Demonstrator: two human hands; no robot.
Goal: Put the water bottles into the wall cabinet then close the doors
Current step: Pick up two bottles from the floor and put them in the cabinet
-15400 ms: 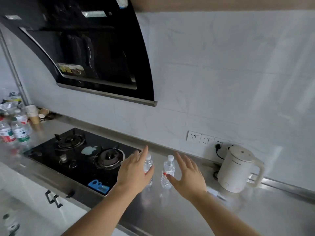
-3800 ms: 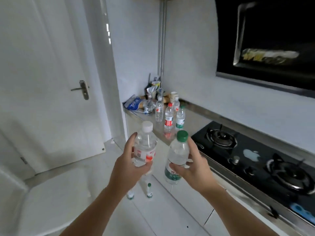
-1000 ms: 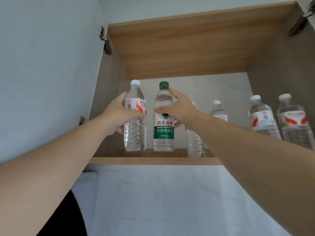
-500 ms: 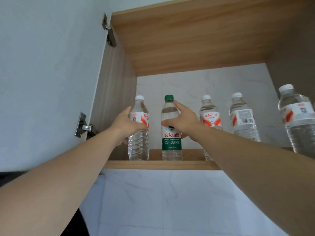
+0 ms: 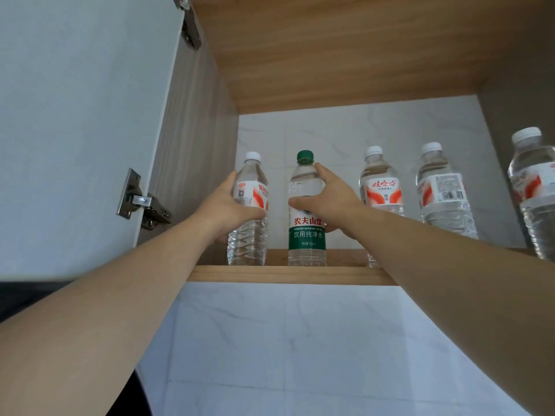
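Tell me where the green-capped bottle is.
The green-capped bottle stands on the cabinet shelf, second from left, held by the right hand, beside the left-hand bottle.

Under the shelf I just saw white marbled wall tile (image 5: 300, 340), and the same tile ran behind it. Some dark thing (image 5: 27, 298) sat at my lower left, couldn't make it out.

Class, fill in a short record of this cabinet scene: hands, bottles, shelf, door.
left hand: grips white-capped bottle
right hand: grips green-capped bottle
held bottles: upright, apparently standing at the shelf front
other bottles: three white-capped, upright, to the right; nearest one
cabinet door: open, hinge visible
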